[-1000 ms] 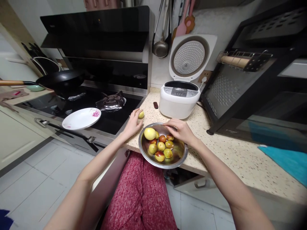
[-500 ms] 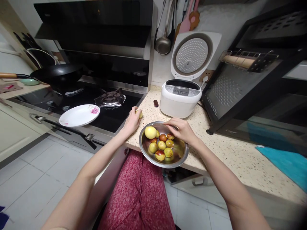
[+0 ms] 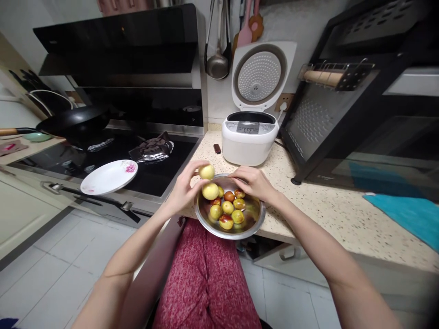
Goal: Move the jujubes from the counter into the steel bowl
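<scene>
A pale yellow-green jujube (image 3: 206,172) is between the fingers and thumb of my left hand (image 3: 185,189), over the left rim of a steel bowl (image 3: 252,228). Just below it another pale jujube (image 3: 210,191) lies in the bowl, close to my left thumb. Several green and red-brown jujubes (image 3: 227,208) lie on the bowl's bottom. My right hand (image 3: 254,183) is closed on the far right rim of the bowl, its fingertips on the edge. The bowl stands at the counter's front edge, above my lap.
Behind the bowl stands a white rice cooker (image 3: 250,141) with its lid up. A small brown object (image 3: 217,148) lies beside it. A white flowered plate (image 3: 106,180) rests at the stove's front edge, and a wok (image 3: 75,121) sits farther left. A blue cloth (image 3: 404,212) lies at right.
My left hand has lifted the jujube from the counter left of the bowl and brought it right, over the bowl's rim. My right hand stays on the rim. The view has shifted slightly.
</scene>
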The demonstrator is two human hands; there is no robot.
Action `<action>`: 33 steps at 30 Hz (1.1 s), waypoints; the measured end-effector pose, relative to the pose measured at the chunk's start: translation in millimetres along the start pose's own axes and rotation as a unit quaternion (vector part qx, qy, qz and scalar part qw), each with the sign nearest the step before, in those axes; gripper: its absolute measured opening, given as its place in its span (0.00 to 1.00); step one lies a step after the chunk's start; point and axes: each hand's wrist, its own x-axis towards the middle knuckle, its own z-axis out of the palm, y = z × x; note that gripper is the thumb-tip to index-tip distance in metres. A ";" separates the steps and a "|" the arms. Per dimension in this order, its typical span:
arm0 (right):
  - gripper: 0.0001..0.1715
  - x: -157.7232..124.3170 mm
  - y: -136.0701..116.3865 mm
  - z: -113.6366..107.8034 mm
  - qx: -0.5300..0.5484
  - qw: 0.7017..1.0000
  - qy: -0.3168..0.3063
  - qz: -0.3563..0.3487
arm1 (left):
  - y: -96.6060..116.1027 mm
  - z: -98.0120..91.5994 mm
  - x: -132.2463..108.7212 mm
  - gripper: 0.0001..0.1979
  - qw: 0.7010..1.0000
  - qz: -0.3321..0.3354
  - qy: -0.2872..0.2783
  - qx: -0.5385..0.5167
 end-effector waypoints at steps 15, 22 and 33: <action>0.12 1.4 -0.3 0.6 0.006 1.000 0.005 0.007 | 39.2 26.4 -12.2 0.20 0.967 0.090 -0.235 0.040; 0.13 0.2 1.2 0.6 -0.004 1.000 -0.002 0.009 | 32.4 13.5 -14.5 0.24 0.987 0.032 -0.156 0.033; 0.13 -0.7 2.8 1.3 -0.008 1.000 -0.002 0.005 | 20.7 3.3 -20.7 0.23 0.985 -0.024 -0.154 0.068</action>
